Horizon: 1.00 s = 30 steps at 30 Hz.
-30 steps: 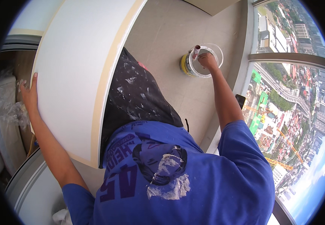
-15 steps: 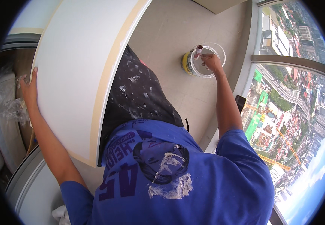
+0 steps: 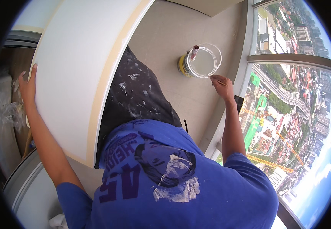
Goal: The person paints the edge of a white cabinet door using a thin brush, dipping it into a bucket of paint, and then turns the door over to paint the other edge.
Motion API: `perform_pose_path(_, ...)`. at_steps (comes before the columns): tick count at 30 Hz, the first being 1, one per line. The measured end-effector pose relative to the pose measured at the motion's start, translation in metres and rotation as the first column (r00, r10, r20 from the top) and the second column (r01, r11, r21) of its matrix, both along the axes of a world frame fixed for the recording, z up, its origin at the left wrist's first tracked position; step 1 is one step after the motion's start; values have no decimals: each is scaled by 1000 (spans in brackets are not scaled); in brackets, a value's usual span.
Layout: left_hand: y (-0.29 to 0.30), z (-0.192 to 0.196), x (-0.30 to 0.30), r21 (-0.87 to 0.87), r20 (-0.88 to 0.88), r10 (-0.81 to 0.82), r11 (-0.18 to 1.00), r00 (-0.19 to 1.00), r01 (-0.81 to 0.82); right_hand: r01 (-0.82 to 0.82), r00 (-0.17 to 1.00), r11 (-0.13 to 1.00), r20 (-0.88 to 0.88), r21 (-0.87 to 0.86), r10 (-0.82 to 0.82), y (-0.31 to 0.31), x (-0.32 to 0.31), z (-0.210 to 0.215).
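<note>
Beige tiled floor (image 3: 165, 42) beside tall window (image 3: 288, 114) over city. Paint bucket (image 3: 200, 63) on floor near window. Right hand (image 3: 223, 86), fingers pinching thin stick just beside bucket. Left hand (image 3: 28, 89), fingers pressed together, flat on white curved panel (image 3: 77, 68).

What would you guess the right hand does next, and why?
Probably lift away from the paint can toward the white panel. The right hand holds a thin stick-like tool by the can's rim, while the left hand steadies the panel's edge.
</note>
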<state>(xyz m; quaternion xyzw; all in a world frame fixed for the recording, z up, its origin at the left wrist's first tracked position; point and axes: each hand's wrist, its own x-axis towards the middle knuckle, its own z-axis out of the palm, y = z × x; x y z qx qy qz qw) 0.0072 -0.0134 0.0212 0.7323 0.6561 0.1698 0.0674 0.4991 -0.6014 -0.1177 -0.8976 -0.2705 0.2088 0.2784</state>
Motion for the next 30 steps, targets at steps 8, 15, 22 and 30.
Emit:
perform_pose_path(8,18,-11,-8,39,36,-44,998,998,42,114,993,990,-25,78,-112,-3,-14,15)
perform_pose_path(15,18,-24,-53,18,32,17,1000,999,-18,347,896,896,-381,278,-229,0,-26,4)
perform_pose_path(22,-23,5,-5,36,30,-11,999,999,10,281,740,532,-533,799,410,68,-91,107)
perform_pose_path(30,-58,44,-7,-72,160,38,997,986,-27,-470,584,349,-11,811,812,146,-221,207)
